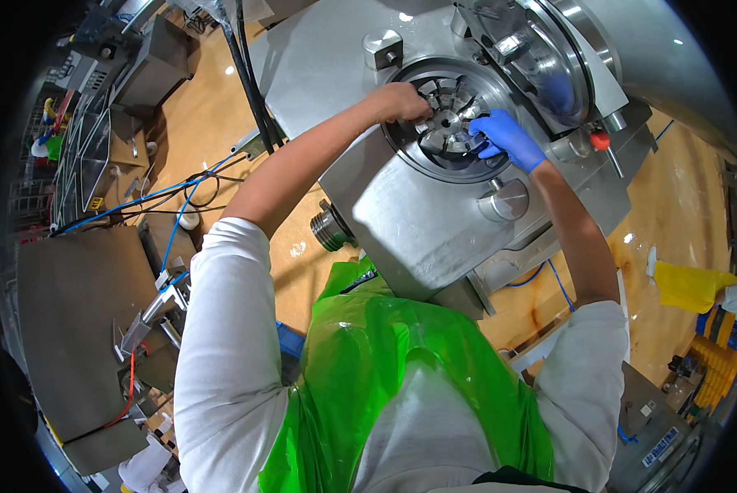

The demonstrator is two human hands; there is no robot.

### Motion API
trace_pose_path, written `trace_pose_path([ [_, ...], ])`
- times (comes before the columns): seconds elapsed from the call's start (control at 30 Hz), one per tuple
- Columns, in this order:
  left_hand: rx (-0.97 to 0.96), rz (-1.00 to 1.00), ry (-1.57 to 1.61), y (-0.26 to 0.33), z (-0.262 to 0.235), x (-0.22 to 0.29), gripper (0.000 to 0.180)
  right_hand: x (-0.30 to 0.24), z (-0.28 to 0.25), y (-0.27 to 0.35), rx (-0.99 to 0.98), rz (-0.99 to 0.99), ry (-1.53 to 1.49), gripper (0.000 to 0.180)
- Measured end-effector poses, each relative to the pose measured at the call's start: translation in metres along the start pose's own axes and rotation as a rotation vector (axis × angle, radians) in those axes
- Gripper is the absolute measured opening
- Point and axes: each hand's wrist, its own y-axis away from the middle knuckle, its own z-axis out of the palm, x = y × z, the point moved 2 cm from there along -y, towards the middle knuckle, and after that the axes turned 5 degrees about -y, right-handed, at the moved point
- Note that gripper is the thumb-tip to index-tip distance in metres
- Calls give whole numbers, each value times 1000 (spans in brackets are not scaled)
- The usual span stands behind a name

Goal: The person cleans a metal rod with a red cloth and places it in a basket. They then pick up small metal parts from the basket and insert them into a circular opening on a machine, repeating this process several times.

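While you lean over the steel machine, slotted rotor: seated inside the round housing, at the far part of the machine top, between your two hands.
Left hand: bare, at the rotor's left edge; fingers curled, tips partly hidden. You can't be seen clearly to grasp or merely touch; cannot tell.
Right hand: blue glove, at the rotor's right edge; fingers bent inward over the metal, grip cannot be told.
Hinged lid: raised and tilted, right and far of the housing.
Red knob: right of your glove, below the lid.
Steel clamps: one near and right of the housing, another far and left.
Threaded fitting: juts out on the machine's left side.
Green apron: on you, near side.
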Motion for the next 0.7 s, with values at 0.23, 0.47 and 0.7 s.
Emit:
trace_pose_path([
  [0.23, -18, 59, -33, -3, -1, 0, 30, 3, 0, -19, -22, 8, 114, 34],
  [0.47, -47, 55, -10, -11, 6, -5, 35, 22, -1, -47, 30, -12, 256, 36],
  [0.7, -22, 9, -20, 2, 0, 4, 37, 22, 1, -46, 32, -4, 277, 37],
])
